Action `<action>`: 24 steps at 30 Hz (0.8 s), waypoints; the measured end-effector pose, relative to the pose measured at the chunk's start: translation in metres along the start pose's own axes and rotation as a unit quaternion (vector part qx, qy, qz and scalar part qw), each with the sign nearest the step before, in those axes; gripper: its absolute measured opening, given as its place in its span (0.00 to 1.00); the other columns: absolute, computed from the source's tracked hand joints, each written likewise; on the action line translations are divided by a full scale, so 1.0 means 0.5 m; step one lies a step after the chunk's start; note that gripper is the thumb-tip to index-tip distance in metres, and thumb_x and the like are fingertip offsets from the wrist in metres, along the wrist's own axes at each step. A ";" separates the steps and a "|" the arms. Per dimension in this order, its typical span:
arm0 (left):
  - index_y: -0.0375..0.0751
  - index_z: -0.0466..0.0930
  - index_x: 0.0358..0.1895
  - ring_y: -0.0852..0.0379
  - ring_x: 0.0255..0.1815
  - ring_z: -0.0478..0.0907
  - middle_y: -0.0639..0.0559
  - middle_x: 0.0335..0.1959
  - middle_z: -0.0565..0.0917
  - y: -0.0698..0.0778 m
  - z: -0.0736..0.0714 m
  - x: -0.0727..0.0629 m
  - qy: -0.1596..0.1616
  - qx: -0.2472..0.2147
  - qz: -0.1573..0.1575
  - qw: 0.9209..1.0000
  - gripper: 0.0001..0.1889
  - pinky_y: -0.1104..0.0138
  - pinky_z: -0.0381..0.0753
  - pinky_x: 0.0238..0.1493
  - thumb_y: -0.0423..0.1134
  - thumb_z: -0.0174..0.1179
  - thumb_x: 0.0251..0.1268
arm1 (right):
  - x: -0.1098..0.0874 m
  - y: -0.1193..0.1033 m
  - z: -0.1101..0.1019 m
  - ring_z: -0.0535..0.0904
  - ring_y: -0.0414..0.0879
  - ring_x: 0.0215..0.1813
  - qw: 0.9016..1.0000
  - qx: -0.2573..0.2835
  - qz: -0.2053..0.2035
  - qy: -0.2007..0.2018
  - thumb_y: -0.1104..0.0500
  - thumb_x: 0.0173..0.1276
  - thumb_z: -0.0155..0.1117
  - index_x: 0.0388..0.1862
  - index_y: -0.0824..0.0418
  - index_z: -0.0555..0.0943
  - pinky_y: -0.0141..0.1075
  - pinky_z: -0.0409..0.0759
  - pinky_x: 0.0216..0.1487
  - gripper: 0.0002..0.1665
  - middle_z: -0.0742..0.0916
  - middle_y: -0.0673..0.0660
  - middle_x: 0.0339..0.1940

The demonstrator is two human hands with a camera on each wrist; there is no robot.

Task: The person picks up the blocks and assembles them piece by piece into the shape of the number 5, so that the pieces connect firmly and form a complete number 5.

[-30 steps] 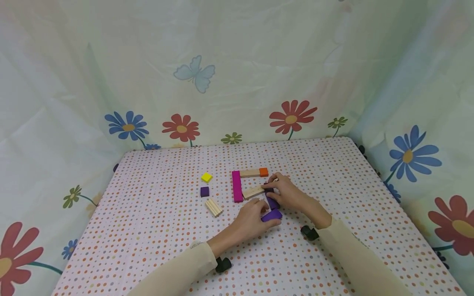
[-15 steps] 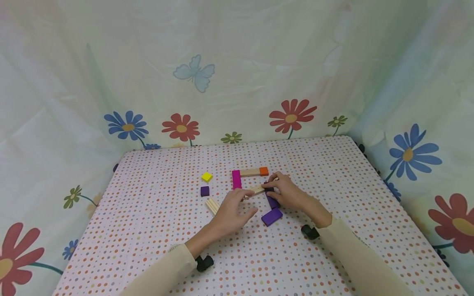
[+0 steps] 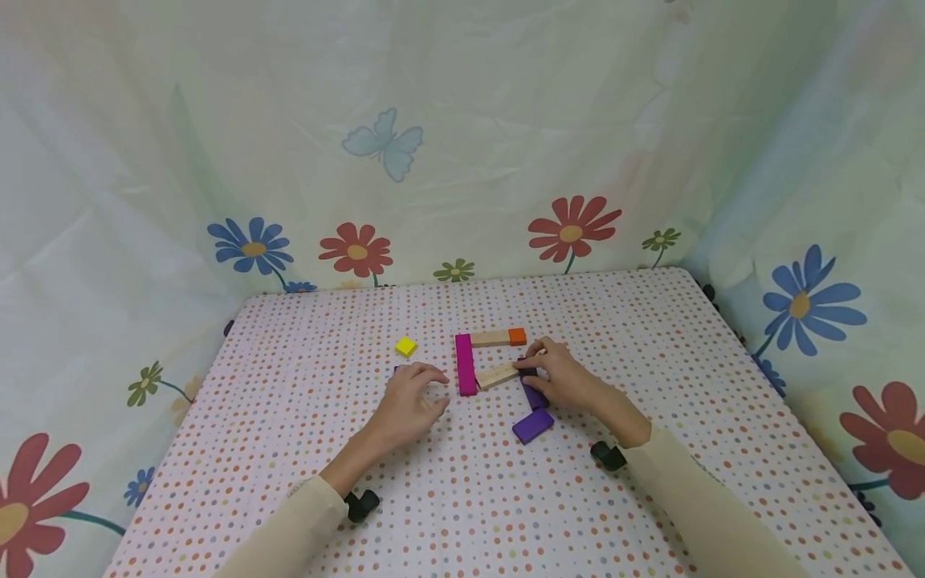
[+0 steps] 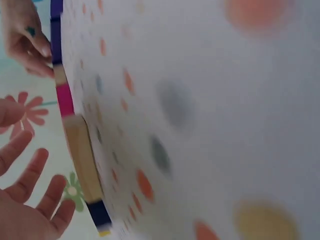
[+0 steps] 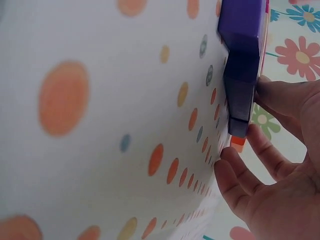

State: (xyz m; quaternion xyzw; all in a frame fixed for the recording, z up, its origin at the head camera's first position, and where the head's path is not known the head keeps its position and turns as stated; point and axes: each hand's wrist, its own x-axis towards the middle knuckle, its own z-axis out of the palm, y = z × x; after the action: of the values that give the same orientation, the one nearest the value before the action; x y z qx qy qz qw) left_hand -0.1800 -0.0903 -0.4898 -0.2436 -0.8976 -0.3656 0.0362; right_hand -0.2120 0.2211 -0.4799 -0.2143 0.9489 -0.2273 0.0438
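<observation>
My right hand (image 3: 567, 377) holds a dark purple block (image 3: 535, 393), thumb on its side and a fingertip at its far end. That block touches the slanted plain wooden block (image 3: 497, 376). A lighter purple block (image 3: 533, 425) lies at its near end, angled. My left hand (image 3: 410, 405) hovers to the left, fingers spread and slightly bent, holding nothing. Under it in the head view the plain wooden blocks (image 4: 82, 155) are hidden; the left wrist view shows them beside a small dark purple block (image 4: 99, 212). A magenta block (image 3: 466, 365) stands between my hands.
A plain wooden block (image 3: 491, 339) runs from the magenta block's far end to a small orange block (image 3: 517, 336). A yellow block (image 3: 406, 347) lies beyond my left hand. A dotted cloth covers the table (image 3: 614, 313), with a flowered curtain (image 3: 462, 160) behind.
My left hand has let go of the lighter purple block and moved left, over the plain wooden blocks and small purple block. My right hand has stayed at the dark purple block.
</observation>
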 end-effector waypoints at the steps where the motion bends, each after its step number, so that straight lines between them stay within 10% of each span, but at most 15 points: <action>1: 0.41 0.86 0.54 0.44 0.64 0.74 0.47 0.60 0.84 -0.010 -0.004 -0.002 -0.007 -0.001 -0.003 1.000 0.13 0.46 0.75 0.65 0.37 0.69 0.69 | 0.000 0.001 0.001 0.75 0.59 0.58 1.000 0.001 0.000 -0.001 0.64 0.75 0.68 0.64 0.61 0.87 0.62 0.71 0.66 0.19 0.79 0.65 0.59; 15: 0.48 0.85 0.63 0.52 0.68 0.75 0.52 0.68 0.83 -0.092 -0.067 -0.004 -0.185 -0.074 -0.031 0.980 0.25 0.55 0.78 0.69 0.23 0.57 0.67 | -0.004 0.005 0.000 0.76 0.59 0.58 1.000 0.003 -0.021 0.010 0.64 0.75 0.68 0.63 0.62 0.87 0.56 0.74 0.60 0.19 0.80 0.65 0.59; 24: 0.48 0.88 0.62 0.50 0.65 0.79 0.51 0.63 0.88 -0.110 -0.087 0.002 -0.201 -0.056 -0.005 0.978 0.21 0.59 0.82 0.66 0.24 0.60 0.73 | -0.003 0.003 0.001 0.76 0.59 0.57 1.000 0.001 -0.020 0.014 0.64 0.74 0.69 0.63 0.62 0.87 0.58 0.72 0.61 0.19 0.80 0.65 0.58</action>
State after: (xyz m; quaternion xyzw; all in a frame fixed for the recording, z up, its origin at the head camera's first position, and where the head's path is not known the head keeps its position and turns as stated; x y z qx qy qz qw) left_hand -0.2110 -0.1528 -0.4930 -0.3096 -0.8658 -0.3591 -0.1601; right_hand -0.2111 0.2225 -0.4810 -0.2302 0.9448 -0.2318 0.0257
